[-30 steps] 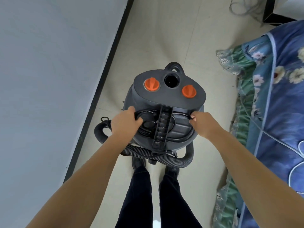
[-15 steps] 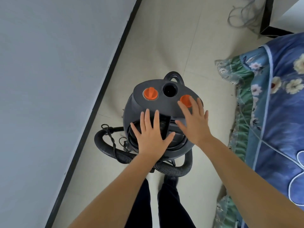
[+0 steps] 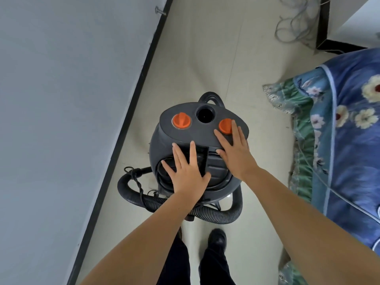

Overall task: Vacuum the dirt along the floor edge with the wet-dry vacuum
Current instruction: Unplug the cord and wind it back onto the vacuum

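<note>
directly below the camera, looking down onto a dark grey wet-dry vacuum [image 3: 164,145] standing on a pale tiled floor [image 3: 205,58]. taking the vacuum as the landmark: lying flat on its near top, over the black carry handle [image 3: 202,159], left hand [image 3: 186,171] with fingers straight and spread, holding nothing. reaching across the vacuum's right top, right hand [image 3: 234,151] also flat and spread, gripping nothing, fingertips [image 3: 234,125] touching the right orange knob [image 3: 224,125]. sitting on the vacuum's far left top, a second orange knob [image 3: 181,120], and between the two knobs a round black port [image 3: 205,114]. curling round the vacuum's near side and left, a black ribbed hose [image 3: 216,212], with a twisted black cord [image 3: 137,182] lying across it. running to the left of the vacuum, a dark baseboard [image 3: 131,103] edging a grey wall [image 3: 61,99]. lying to the right of the vacuum, a blue floral bedspread [image 3: 349,130]. trailing on the floor beyond the vacuum, far right, a tangle of grey wires [image 3: 296,23]. standing just nearer than the vacuum, legs in dark trousers [image 3: 213,268] and a black shoe [image 3: 217,239].
</note>
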Available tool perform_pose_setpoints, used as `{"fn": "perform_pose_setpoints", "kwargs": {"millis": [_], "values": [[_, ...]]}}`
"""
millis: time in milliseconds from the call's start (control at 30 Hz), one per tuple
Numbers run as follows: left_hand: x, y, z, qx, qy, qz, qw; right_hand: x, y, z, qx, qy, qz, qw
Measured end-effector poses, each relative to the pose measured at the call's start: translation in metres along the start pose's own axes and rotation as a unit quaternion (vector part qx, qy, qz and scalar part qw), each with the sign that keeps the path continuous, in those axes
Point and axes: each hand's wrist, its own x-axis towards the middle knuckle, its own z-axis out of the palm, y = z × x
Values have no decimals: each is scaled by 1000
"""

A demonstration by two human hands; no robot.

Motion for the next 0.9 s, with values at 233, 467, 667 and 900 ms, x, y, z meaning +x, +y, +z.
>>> {"fn": "perform_pose_setpoints", "kwargs": {"millis": [233, 467, 667, 900], "values": [[78, 31, -30, 6, -2, 38, 999, 65, 22, -35, 19, 15, 37, 999], [152, 66, -55, 26, -26, 79, 996, 121, 46, -73, 52, 15, 87, 995], [212, 105, -76, 48, -37, 104, 993, 168, 74, -104, 70, 17, 122, 990], [284, 155, -99, 63, -62, 133, 987, 221, 111, -145, 99, 24, 158, 982]]}}
